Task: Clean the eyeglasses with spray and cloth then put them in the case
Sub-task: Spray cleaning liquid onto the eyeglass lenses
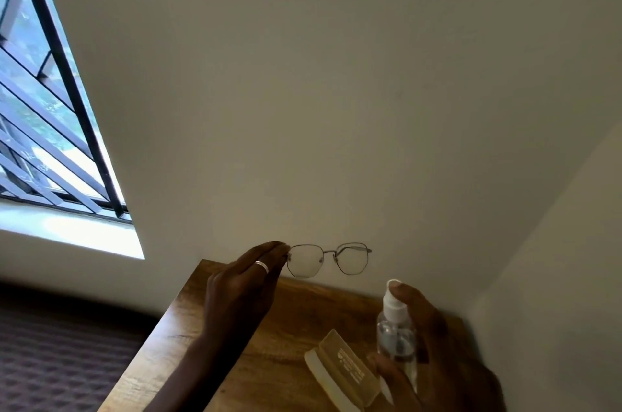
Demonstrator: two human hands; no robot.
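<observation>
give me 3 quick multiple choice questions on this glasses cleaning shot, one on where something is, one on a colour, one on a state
1. Where is the eyeglass case?
A. on the wooden table, below the spray bottle
B. on the window sill
C. in the left hand

2. What colour is the spray bottle's nozzle?
A. black
B. white
C. red

3. How are the eyeglasses right now?
A. folded inside the case
B. lying flat on the table
C. held up by one end in the left hand

Answers:
1. A, the pale case lies on the wood, open.
2. B, the pump top is white above a clear body, held in the right hand.
3. C, the fingers pinch the frame's end, lenses raised before the wall.
</observation>
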